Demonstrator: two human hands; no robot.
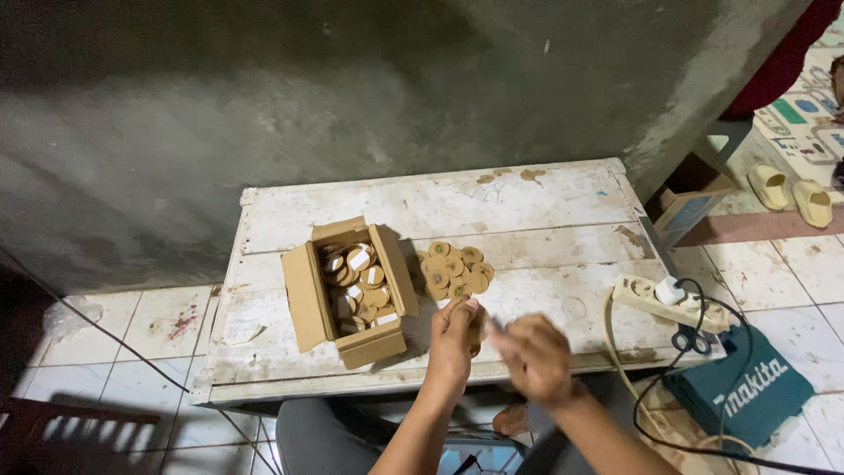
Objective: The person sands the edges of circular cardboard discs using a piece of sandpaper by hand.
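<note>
An open cardboard box [309, 299] sits on a worn white wooden table [527, 207], filled with several round tan discs [360, 286], some with white patches. A loose pile of the same discs [455, 271] lies just right of the box. My left hand [454, 339] is held over the table's front edge, fingers closed on one tan disc [479, 327]. My right hand [534, 356] is blurred, close beside the left, its fingers near that disc; whether it holds anything is unclear.
A white power strip [655, 299] with a plug and black cable lies at the table's right edge, scissors [692, 339] beside it. A teal tool bag [747, 387], a small carton [690, 198] and pale sandals [791, 193] are on the tiled floor. A grey concrete wall stands behind.
</note>
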